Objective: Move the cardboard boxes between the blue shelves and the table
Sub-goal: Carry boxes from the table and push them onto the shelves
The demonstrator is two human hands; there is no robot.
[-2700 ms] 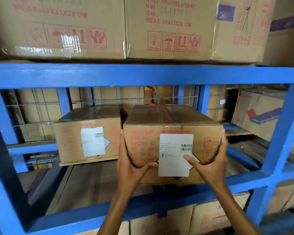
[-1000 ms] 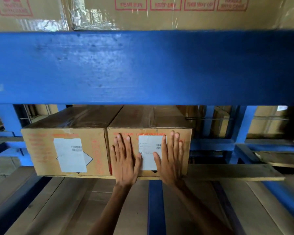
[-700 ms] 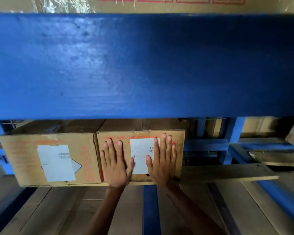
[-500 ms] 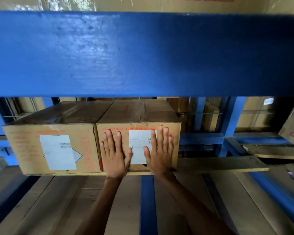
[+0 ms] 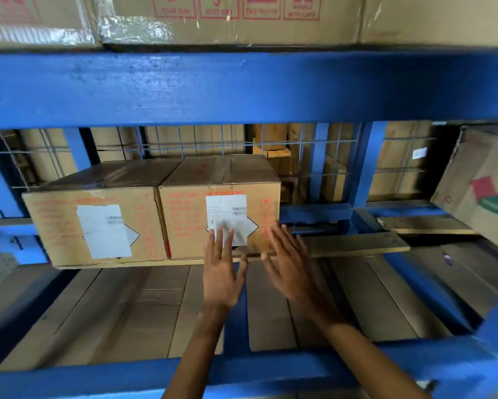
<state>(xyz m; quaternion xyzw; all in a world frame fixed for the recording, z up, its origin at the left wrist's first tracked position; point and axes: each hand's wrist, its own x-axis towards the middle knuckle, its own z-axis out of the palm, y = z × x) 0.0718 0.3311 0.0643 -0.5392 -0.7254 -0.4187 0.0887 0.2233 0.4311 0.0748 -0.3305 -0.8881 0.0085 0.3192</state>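
Observation:
Two cardboard boxes with white labels and red print stand side by side deep on the blue shelf [image 5: 242, 90]. The right box [image 5: 190, 223] touches the left box [image 5: 58, 226]. My left hand [image 5: 221, 272] is flat and open, fingers spread, its fingertips blurred over the lower edge of the right box's label. My right hand [image 5: 290, 266] is open too, just in front of the box's lower right corner. Neither hand grips anything.
Wooden boards [image 5: 127, 306] form the shelf floor in front of the boxes. Large boxes [image 5: 242, 21] sit on the shelf above. A tilted box with coloured print [image 5: 477, 191] leans at the right. Wire mesh [image 5: 201, 142] backs the shelf.
The box went from held at the shelf front to pushed back against the left box. My hands, pressed flat on its front half a second ago, have now drawn back and lower.

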